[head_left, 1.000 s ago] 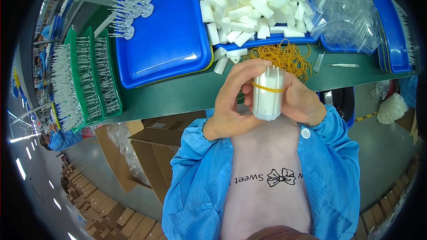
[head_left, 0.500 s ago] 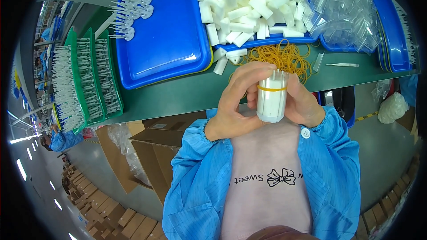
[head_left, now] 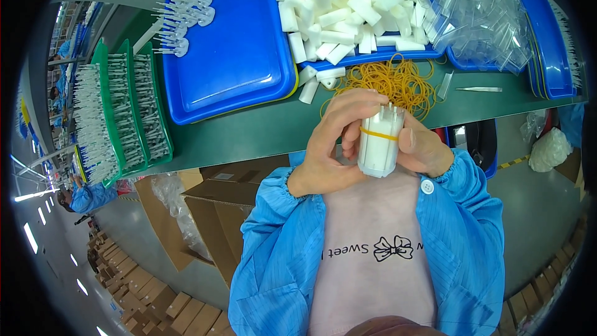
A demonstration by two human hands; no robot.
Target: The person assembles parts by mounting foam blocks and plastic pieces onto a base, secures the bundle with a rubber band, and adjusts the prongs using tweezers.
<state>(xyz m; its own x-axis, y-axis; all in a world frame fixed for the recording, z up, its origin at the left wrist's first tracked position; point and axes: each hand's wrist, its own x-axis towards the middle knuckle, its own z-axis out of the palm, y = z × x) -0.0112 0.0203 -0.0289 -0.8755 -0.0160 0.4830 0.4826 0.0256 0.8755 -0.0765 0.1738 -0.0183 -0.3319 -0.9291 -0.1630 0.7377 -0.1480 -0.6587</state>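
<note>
Between my two hands, just above the front edge of the table, is a white cylinder-like bundle with clear plastic pieces around it and prongs at its upper end. A yellow rubber band circles it at a slight slant. My left hand grips the bundle from the left, its fingers curled behind and over the top. On the right side, my right hand holds it, with the thumb near the band; its other fingers are mostly hidden. Just beyond lies a pile of yellow rubber bands.
White foam-like blocks heap in a blue tray behind, beside clear plastic pieces. Loose white pieces, a clear strip and tweezers lie nearby. Left are an upturned-looking blue tray, pronged white parts and green racks.
The bundle has dropped slightly toward me and tilted. The band now slants where it was nearly level, and the right thumb shows more at the bundle's side.
</note>
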